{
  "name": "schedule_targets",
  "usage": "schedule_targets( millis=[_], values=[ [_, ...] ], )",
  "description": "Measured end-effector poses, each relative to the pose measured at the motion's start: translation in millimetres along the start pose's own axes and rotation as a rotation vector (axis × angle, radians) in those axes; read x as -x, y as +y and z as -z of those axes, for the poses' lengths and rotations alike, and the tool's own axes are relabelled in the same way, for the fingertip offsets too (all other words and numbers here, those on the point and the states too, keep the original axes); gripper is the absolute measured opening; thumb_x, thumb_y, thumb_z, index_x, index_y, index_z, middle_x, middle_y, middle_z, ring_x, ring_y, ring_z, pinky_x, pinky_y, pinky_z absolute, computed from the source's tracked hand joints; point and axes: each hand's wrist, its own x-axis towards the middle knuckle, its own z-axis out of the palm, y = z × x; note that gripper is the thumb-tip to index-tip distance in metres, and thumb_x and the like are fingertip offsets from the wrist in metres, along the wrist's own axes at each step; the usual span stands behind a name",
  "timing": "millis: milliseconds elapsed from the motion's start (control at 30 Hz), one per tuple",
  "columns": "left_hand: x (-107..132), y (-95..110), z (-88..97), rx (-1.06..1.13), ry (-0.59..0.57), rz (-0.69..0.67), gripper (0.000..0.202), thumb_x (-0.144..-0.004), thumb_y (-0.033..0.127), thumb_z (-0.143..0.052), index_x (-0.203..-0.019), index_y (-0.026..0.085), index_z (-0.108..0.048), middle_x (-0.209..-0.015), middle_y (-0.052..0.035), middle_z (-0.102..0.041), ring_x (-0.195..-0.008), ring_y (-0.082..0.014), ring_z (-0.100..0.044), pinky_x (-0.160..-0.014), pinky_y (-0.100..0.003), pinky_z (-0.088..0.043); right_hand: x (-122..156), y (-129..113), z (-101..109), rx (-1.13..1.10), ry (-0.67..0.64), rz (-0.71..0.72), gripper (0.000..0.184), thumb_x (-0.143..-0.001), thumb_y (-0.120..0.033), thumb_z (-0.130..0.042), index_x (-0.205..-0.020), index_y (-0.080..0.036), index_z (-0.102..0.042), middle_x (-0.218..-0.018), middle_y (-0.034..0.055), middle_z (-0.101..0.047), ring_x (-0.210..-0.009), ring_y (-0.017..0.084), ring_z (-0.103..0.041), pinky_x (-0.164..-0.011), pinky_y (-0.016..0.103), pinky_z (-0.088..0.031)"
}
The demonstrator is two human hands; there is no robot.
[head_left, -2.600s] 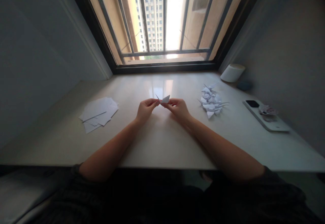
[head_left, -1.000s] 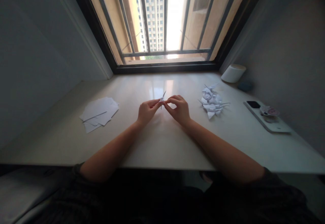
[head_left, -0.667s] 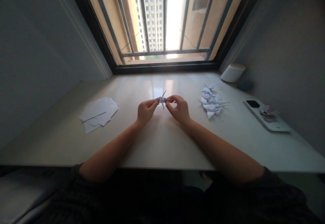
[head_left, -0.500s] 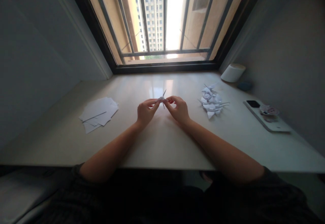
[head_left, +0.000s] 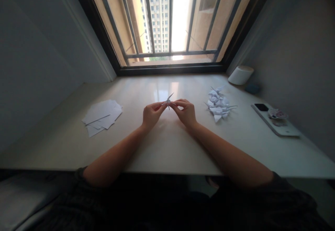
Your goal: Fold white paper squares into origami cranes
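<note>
A small folded white paper figure [head_left: 169, 101] with thin pointed tips is held just above the middle of the pale table [head_left: 167, 143]. My left hand [head_left: 151, 114] pinches its left side with thumb and fingertips. My right hand [head_left: 186, 112] pinches its right side, fingers curled. Both hands meet at the paper, wrists close to the tabletop. Much of the figure is hidden between the fingertips.
A loose stack of white paper sheets [head_left: 101, 116] lies at the left. A heap of folded white paper figures [head_left: 218, 105] sits at the right. Farther right are a phone [head_left: 274, 123], a white cylinder [head_left: 240, 75] and a barred window [head_left: 170, 25] behind.
The paper piece has gone from a wider flat triangle to a narrower shape with thin points. My fingertips have shifted around it while both hands stayed in the same place.
</note>
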Motion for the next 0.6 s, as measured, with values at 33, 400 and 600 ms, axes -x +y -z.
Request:
schedule_targets(
  millis=[33,400,600],
  values=[
    [-0.1,-0.3,-0.4,0.006,0.001,0.003,0.037,-0.077,0.052,-0.066,-0.095,0.022,-0.077,-0.092,-0.0055,-0.076,-0.087,-0.0230,-0.069,-0.077,-0.031,-0.051,0.3,0.1,-0.2,-0.002,-0.003,0.000,0.024,-0.085,-0.045,-0.060,-0.080,-0.027,-0.076,-0.079,0.0035,-0.072,-0.077,0.020,-0.062,-0.075,0.034,-0.048],
    [-0.6,-3.9,-1.8,-0.105,0.020,0.026,0.039,-0.078,0.055,-0.063,-0.089,0.021,-0.077,-0.090,-0.0048,-0.076,-0.084,-0.0221,-0.069,-0.072,-0.028,-0.051,-0.6,2.4,-3.6,0.080,-0.057,-0.069,0.029,-0.088,-0.045,-0.052,-0.080,-0.020,-0.065,-0.077,0.0035,-0.067,-0.073,0.018,-0.059,-0.069,0.030,-0.043],
    [2.0,0.4,-0.1,-0.264,0.003,-0.019,0.035,-0.082,0.052,-0.059,-0.084,0.022,-0.076,-0.085,-0.0049,-0.075,-0.077,-0.0201,-0.068,-0.066,-0.027,-0.049,1.5,-2.1,-2.6,0.144,-0.142,-0.113,0.026,-0.092,-0.041,-0.043,-0.084,-0.022,-0.060,-0.075,0.0019,-0.065,-0.068,0.017,-0.057,-0.064,0.028,-0.039]
  ],
)
